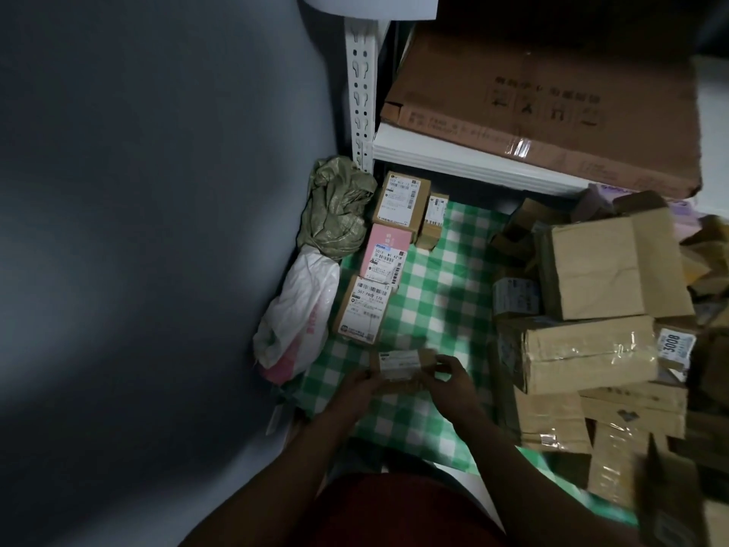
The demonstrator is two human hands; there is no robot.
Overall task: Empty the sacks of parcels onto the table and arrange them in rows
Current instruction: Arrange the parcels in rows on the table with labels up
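Woven sack (335, 207) is looking like coarse woven plastic, matt and rough. Carrier bag (303, 305) is showing thin white plastic, crinkled, slightly glossy. Tablecloth (434, 278) is reading as a smooth checked sheet; cloth or plastic, can't tell. Small parcel (406, 365) and taped carton (587, 349) are showing matt brown cardboard, pink box (388, 240) smooth pink card, paper labels on them. Clear tape on the taped carton is glinting. Flat carton (552, 112) is looking matt corrugated. Shelf upright (361, 92) is showing smooth white-painted metal.
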